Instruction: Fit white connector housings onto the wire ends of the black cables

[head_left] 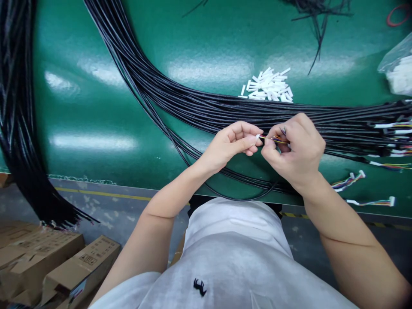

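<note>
My left hand (232,143) pinches a small white connector (258,137) between thumb and forefinger. My right hand (296,148) is closed on a set of thin coloured wires (273,138) whose ends meet the connector. Both hands hover over a thick bundle of black cables (199,107) that sweeps across the green table (96,107). A pile of loose white connectors (268,85) lies just beyond the hands.
Finished coloured wire ends with white connectors (349,180) lie at the right. A clear bag of white parts (399,68) sits at the far right. Black cables hang off the table's left edge (19,128). Cardboard boxes (48,266) stand on the floor at lower left.
</note>
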Action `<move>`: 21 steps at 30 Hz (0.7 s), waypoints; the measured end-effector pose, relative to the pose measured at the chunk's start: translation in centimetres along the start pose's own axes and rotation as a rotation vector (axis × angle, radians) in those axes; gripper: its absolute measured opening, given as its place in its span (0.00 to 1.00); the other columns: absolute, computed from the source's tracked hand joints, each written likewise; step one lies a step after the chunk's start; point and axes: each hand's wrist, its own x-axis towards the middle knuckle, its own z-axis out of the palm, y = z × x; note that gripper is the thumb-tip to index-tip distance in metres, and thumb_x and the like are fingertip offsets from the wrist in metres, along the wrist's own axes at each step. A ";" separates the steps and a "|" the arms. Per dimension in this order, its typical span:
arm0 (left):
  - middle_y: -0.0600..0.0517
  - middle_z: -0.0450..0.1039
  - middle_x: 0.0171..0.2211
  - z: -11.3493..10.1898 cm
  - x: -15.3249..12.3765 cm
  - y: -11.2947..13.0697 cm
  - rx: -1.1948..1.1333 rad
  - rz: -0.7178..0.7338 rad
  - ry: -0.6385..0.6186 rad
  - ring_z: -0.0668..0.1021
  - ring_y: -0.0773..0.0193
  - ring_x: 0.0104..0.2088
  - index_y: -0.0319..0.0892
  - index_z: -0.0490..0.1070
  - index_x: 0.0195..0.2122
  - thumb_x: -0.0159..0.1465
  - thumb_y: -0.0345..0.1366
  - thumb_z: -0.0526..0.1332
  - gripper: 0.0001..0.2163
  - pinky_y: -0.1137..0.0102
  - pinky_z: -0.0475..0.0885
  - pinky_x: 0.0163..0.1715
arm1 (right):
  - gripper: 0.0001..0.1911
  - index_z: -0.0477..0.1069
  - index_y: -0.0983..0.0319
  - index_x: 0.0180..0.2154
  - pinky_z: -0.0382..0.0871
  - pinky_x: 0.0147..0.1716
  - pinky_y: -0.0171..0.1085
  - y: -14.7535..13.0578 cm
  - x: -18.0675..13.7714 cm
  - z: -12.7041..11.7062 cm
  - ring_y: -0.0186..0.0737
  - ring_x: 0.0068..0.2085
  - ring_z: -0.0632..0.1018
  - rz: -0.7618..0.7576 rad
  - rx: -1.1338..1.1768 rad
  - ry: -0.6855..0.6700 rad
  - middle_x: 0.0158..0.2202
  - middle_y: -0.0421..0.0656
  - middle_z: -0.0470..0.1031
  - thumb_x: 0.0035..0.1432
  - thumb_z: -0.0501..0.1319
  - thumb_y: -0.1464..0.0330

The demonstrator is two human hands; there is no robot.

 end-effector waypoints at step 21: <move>0.54 0.79 0.33 0.0 0.2 0.1 0.054 0.021 0.005 0.77 0.73 0.29 0.42 0.76 0.38 0.57 0.48 0.77 0.19 0.75 0.73 0.31 | 0.07 0.68 0.56 0.30 0.62 0.28 0.39 0.2 0.4 -0.1 0.37 0.29 0.68 0.120 0.269 -0.086 0.28 0.39 0.67 0.57 0.64 0.72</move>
